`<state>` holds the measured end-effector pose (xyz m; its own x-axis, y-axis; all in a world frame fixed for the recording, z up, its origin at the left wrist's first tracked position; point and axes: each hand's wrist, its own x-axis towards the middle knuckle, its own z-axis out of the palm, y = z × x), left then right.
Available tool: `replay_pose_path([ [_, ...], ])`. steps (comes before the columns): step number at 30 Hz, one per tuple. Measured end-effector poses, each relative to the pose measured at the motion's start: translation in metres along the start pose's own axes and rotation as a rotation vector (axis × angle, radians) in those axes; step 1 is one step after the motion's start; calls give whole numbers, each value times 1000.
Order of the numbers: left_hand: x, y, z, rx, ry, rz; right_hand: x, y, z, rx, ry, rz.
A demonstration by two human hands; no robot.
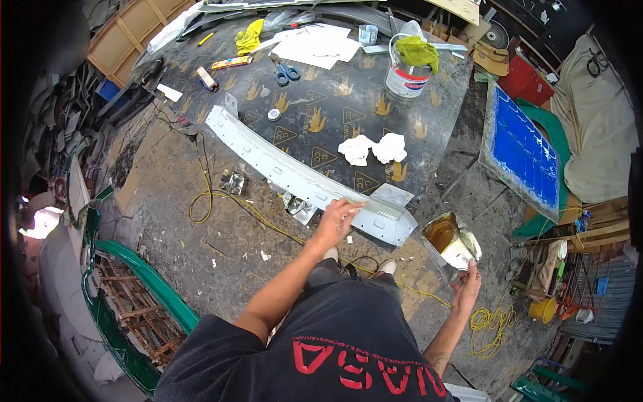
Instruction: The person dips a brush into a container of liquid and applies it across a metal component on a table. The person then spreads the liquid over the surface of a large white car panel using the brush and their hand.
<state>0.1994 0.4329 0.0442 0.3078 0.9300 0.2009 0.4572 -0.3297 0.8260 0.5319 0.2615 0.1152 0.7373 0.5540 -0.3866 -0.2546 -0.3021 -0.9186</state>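
Shirt: your black shirt [268,375] fills the foreground, red lettering across it.
Panel, location: the curved grey panel [295,171] lies along the near edge of the dark table [328,94], before you.
Panel, appearance: pale grey, long and gently bowed; slots and small holes run along its length; a tab stands at each end; the surface near your fingertips is duller and streaked.
Left hand: your left hand [337,221] is on the panel towards its right end, index finger extended; whether anything is pinched beneath it you cannot be told from this view.
Right hand: your right hand [467,285] grips the lower edge of the open metal container [461,254], off the panel's right end.
Metal container: silvery outside, rim uneven; amber-brown inside, contents not identifiable.
Bucket: the labelled bucket [406,84] stands on the table, a yellow-green glove [416,52] draped over its rim; contents hidden.
Cup: the clear cup [368,35] stands near the white papers [315,45]; contents unclear.
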Motion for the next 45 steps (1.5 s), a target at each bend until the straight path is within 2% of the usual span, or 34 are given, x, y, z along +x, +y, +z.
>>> replay_pose_path([
  [3,5,-35,-36,32,80,64,-2,2,0,5,18,-5],
  [6,1,-72,-72,40,141,-59,-2,2,-1,7,-17,5],
  [9,-1,-65,-86,179,206,-19,-8,-1,6,11,1,-4],
  [13,-1,-18,-48,32,-24,188,-9,-2,11,-2,-2,-2],
  [15,-2,-3,-17,-13,-147,200,-9,-2,17,-68,15,-16],
  [16,1,0,-7,-23,-149,201,-10,-2,19,-73,22,-20],
  [18,6,3,10,-58,-262,330,-10,-5,20,-66,27,-37],
  [20,11,-3,12,-78,-297,344,-5,-10,14,-77,17,-32],
  [24,22,-19,-23,64,-345,250,-8,-21,10,-57,-18,-14],
  [26,26,-36,-43,117,-303,320,-9,-22,7,-34,-14,-49],
  [34,36,-67,-128,303,-282,212,-8,-19,5,-67,7,-8],
  [36,35,-73,-141,346,-253,239,-7,-20,5,-67,-11,-7],
  [38,34,-68,-153,478,-222,133,-5,-21,7,-62,-30,-7],
  [40,29,-66,-145,538,-193,135,-5,-24,10,-65,-5,-28],
  [45,8,-42,-62,571,-174,279,-3,-22,15,-77,27,-35],
])
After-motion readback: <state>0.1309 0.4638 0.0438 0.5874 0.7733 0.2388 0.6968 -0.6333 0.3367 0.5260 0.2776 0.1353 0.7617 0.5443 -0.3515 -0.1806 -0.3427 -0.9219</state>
